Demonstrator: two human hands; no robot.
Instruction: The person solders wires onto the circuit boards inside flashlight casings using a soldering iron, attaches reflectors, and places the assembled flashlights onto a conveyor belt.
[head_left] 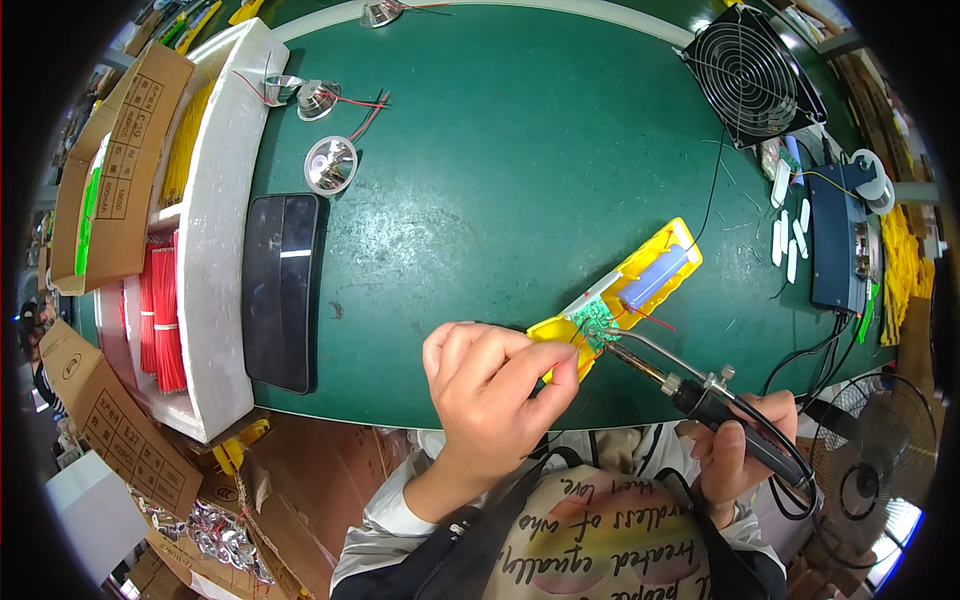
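A yellow plastic housing [683, 236] lies slantwise on the green bench. Inside it are a blue-purple cylindrical battery cell [655, 277] and a green circuit board [592, 318]; a red wire [655, 322] sticks out beside them. My left hand [495, 385] is closed in a pinch at the housing's near end, close to the board; what its fingertips grip is too small to make out. In my right hand [745, 450] is a soldering iron [705, 403] with a thin metal tube clamped along it. The iron's tip reaches the circuit board.
Small reflector cups [331, 165] with wires and a black phone-like slab [283, 290] lie to the left, beside a white foam box [215, 250] of wire bundles. At right stand a black fan [752, 75], a blue soldering unit [838, 235] and white strips [790, 240].
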